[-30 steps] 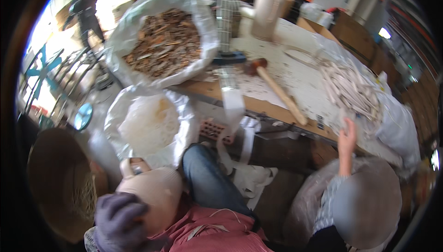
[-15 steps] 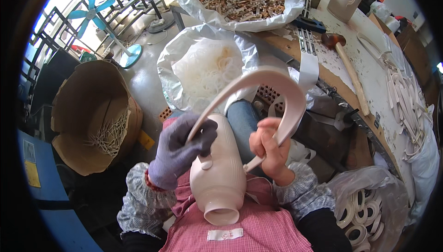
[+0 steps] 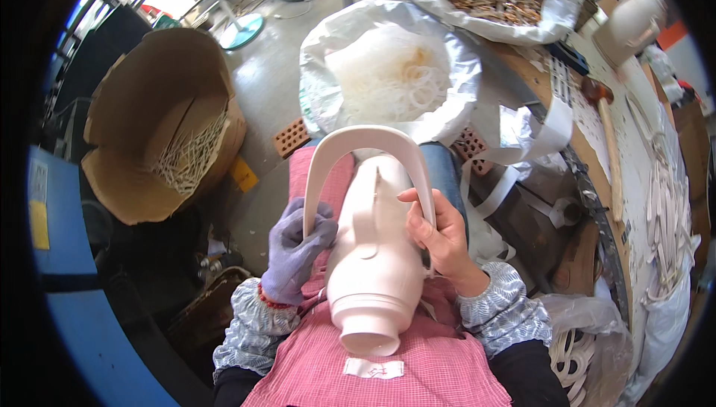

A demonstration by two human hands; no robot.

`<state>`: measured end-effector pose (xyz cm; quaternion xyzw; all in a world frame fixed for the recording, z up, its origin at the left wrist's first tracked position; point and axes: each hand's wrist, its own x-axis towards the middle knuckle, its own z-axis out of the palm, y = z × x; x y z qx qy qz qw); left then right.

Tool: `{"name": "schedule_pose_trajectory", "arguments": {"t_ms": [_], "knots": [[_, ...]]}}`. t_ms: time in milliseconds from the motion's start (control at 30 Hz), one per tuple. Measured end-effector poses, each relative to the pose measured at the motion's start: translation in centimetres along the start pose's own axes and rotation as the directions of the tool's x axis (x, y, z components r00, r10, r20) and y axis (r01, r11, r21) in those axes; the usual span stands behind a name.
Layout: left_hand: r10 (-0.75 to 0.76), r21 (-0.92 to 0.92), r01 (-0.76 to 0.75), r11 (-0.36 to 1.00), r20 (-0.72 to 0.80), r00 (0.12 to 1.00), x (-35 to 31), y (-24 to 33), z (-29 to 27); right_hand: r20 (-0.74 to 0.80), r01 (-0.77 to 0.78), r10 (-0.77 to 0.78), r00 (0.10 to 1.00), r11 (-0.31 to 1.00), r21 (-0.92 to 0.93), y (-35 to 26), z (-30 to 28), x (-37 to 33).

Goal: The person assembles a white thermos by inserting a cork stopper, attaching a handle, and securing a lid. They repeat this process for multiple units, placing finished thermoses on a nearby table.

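A pale pink plastic jug body (image 3: 377, 273), shaped like a thermos shell, lies across my lap with its open neck towards me. Over it arches a U-shaped pale pink carrying handle (image 3: 365, 136). My left hand (image 3: 296, 239), in a purple-grey glove, is closed round the handle's left arm. The bare fingers of my right hand (image 3: 441, 241) grip the right arm, whose lower end reaches down beside the jug. Whether either end is joined to the jug cannot be made out. A raised grip runs along the jug's upper side.
At the left stands a cardboard box (image 3: 127, 86) with thin pale sticks. Ahead is a white sack (image 3: 313, 71) of translucent rings. The bench on the right bears a mallet (image 3: 610, 146), another jug (image 3: 630, 27) and pale strips (image 3: 667, 221). A bag of rings (image 3: 589, 314) sits below.
The handle has turned from slanted to nearly symmetrical over the jug and come lower, both hands still on it. The jug's long grip now faces up. My view has shifted left and down.
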<state>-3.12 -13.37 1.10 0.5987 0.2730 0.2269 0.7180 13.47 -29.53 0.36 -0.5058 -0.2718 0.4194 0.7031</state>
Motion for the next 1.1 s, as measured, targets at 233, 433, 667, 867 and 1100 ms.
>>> {"name": "schedule_pose_trajectory", "arguments": {"t_ms": [233,433,667,867,1100], "knots": [[-0.208,-0.223,0.219,0.95,0.073,0.975,-1.0,-2.1,1.4,0.014,0.001,0.0,1.0,0.993,-0.122,0.5,-1.1,-0.8],[-0.156,-0.166,0.148,0.975,-0.038,0.987,-1.5,-2.1,3.2,-0.047,-0.036,0.037,0.998,0.999,0.029,1.1,-2.1,-0.5],[0.316,-0.166,-0.308,0.937,0.024,0.948,0.9,-1.5,3.1,-0.208,0.217,-0.293,0.933,0.92,-0.325,-0.7,0.7,0.8],[0.192,-0.148,-0.206,0.967,-0.107,0.976,2.6,5.2,3.3,-0.152,0.193,-0.183,0.971,0.98,0.051,-1.5,2.9,2.4],[0.244,0.014,-0.247,0.969,0.114,0.963,5.9,6.6,2.8,0.079,0.458,-0.459,0.885,0.888,0.037,-3.3,-0.8,4.5]]}}
